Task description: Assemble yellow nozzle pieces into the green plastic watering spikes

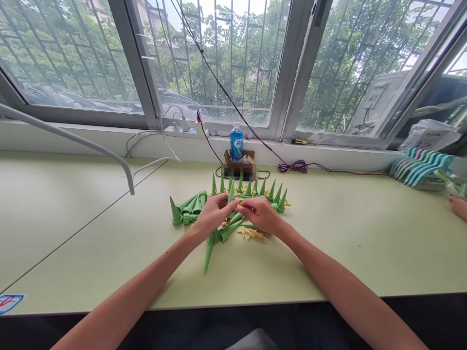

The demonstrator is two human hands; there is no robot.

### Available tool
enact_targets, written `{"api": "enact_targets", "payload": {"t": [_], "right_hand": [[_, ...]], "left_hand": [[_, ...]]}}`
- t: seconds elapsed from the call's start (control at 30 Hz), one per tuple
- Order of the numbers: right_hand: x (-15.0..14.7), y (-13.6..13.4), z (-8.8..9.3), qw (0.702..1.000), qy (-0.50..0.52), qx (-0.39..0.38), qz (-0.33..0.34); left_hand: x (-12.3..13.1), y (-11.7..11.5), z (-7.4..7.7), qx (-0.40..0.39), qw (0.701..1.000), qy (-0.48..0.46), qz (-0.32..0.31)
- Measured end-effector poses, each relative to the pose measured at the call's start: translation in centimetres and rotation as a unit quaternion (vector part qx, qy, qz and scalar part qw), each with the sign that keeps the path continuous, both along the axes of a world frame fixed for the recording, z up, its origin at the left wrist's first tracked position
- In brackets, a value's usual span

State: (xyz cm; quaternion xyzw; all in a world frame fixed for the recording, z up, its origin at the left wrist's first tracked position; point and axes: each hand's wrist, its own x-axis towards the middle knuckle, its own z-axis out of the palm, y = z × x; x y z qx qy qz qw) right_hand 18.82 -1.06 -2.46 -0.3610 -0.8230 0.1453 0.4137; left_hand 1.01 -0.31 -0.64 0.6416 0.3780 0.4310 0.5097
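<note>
On the big table (346, 243), find the left hand (213, 214) at eight o'clock, the right hand (262, 214) at four. Steady the green cone (231, 191), gripped in the left, mid-clock, tip to twelve; slowly guide the yellow peg (239, 205), maybe pinched in the right.

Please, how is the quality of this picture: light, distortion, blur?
Head view: daylight through the windows, brightest patches washed out; window frames lean, suggesting wide-angle distortion; a pixelated patch covers the front of the cardboard box; the small yellow piece at the right hand is hard to make out.
</note>
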Motion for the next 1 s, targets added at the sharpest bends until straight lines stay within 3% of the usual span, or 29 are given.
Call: {"api": "enact_targets", "payload": {"t": [1.0], "right_hand": [[-0.07,-0.03,-0.03,1.0,0.014,-0.006,-0.004]], "left_hand": [[-0.05,0.12,-0.27,0.007,1.0,0.016,-0.001]]}}
